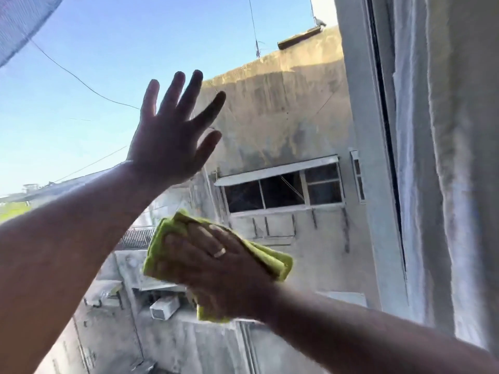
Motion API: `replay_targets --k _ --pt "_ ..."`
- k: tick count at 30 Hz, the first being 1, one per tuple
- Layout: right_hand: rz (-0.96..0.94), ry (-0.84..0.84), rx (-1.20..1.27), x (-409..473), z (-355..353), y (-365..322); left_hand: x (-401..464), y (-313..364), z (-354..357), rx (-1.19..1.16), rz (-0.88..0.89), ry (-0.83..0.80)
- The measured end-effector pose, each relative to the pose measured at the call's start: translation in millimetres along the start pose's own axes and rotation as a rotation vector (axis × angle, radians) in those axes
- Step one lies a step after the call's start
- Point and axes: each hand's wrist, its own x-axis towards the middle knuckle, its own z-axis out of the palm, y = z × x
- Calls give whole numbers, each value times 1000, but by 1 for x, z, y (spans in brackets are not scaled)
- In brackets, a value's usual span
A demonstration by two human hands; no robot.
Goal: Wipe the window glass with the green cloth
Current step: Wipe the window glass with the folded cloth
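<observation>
Window glass (81,76) fills most of the view, with a white curtain (453,157) hanging at its right edge. Against the glass the left hand (172,136) is raised, flat and open, fingers spread. Below it, the right hand (216,263) presses the folded green cloth (159,247) to the glass, fingers laid over it, a ring (219,252) on one.

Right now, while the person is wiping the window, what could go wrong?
1. The left hand is spread flat against the window glass, so it may leave prints there.
2. The green cloth is bunched under the right hand; its loose lower flap may miss spots, and bare fingers might smear the pane.
</observation>
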Motion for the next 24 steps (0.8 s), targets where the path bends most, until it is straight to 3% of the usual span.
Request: replay_targets --k 2,3,8,11,12,13,16,18,20,24 --pt "-253 -118 -58 -20 -8 25 -2 -1 0 -16 -1 2" --pt "-238 -124 -83 -26 -15 49 -2 0 0 -18 -3 9" --pt "524 148 -202 -65 -64 175 -3 5 -1 -20 -41 15" --pt "1039 295 -102 -35 -58 153 -3 6 -2 -13 -40 14" --pt "1060 305 -82 -18 -47 127 -3 7 -2 -14 -40 11" --pt "964 294 -54 -5 -33 93 -3 7 -2 -10 -40 11" --pt "255 26 46 -1 4 -9 -4 4 -3 -14 -36 4" --pt "-63 -99 35 -30 6 -19 -4 2 -3 -30 -26 9" --pt "-27 -84 -5 -60 -6 23 -4 2 -2 -30 -26 14" --pt "634 -79 -230 -108 -56 143 -4 6 1 -5 -45 26"
